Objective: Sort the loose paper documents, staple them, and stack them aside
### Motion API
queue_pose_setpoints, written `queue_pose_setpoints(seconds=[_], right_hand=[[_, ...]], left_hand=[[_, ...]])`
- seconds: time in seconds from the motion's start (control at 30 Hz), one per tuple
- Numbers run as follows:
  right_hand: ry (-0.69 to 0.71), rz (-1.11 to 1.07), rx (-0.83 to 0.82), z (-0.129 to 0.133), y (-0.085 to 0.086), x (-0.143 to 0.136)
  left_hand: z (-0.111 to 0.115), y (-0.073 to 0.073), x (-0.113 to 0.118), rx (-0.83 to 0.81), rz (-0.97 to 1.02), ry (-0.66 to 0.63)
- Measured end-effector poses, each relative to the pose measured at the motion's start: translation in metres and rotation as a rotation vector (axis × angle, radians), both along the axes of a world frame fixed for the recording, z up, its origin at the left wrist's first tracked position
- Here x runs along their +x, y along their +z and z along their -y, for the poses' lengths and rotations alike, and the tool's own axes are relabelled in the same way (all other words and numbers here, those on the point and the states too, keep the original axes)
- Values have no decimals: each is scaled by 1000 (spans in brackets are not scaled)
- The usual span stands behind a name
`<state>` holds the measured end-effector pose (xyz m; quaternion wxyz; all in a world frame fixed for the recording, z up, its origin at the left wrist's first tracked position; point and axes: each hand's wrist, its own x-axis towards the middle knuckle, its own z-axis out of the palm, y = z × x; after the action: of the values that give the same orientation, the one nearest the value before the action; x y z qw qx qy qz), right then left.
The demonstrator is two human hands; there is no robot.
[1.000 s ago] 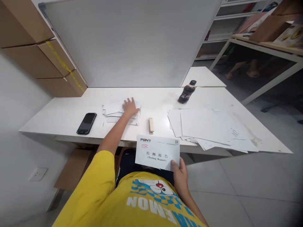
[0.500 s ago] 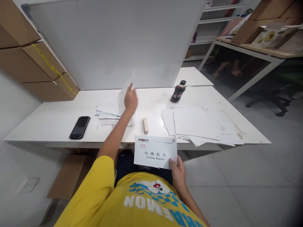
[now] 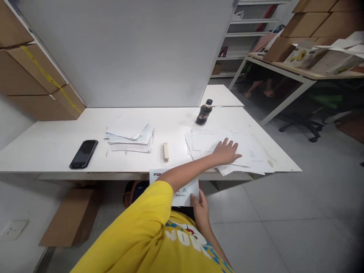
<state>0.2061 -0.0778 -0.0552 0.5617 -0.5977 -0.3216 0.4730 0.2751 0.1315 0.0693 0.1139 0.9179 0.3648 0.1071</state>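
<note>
My left hand [image 3: 226,152] lies palm down with fingers spread on the loose white sheets [image 3: 204,141] at the right of the desk. Its forearm crosses over the testing report [image 3: 184,199] and covers part of it. At the desk's front edge my right hand [image 3: 200,206] grips that report by its lower right corner, thumb on top. A stack of papers [image 3: 129,142] rests left of the middle, its top sheet lifted at one corner. Between the stack and the loose sheets is a small cream-coloured stapler-like object [image 3: 166,152].
A black phone [image 3: 83,154] lies at the desk's left. The dark drink bottle [image 3: 204,112] stands behind the loose sheets. A whiteboard [image 3: 127,53] rises along the back, beside cardboard boxes [image 3: 36,76]. Another person's feet [image 3: 269,93] show under the far table.
My left hand has swung from above the left stack to the loose sheets at the right; the blurred sheet by it is no longer in that hand. The view has shifted to the right.
</note>
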Motion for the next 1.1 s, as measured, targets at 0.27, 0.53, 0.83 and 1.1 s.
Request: queue_pose_setpoints(seconds=[0.27,0.53,0.83,1.1], right_hand=[[-25,-79,-64,12,5,17],[12,-51,-51,-9,-1,9],[-8,-29,-122,1,-13,15],[-41,1,-88,3,-4,17]], left_hand=[[-61,35,-243,63,-195,729],[-41,7,-383,37,-154,1269],[-37,50,-354,275,32,1182],[-11,52,-107,168,46,452]])
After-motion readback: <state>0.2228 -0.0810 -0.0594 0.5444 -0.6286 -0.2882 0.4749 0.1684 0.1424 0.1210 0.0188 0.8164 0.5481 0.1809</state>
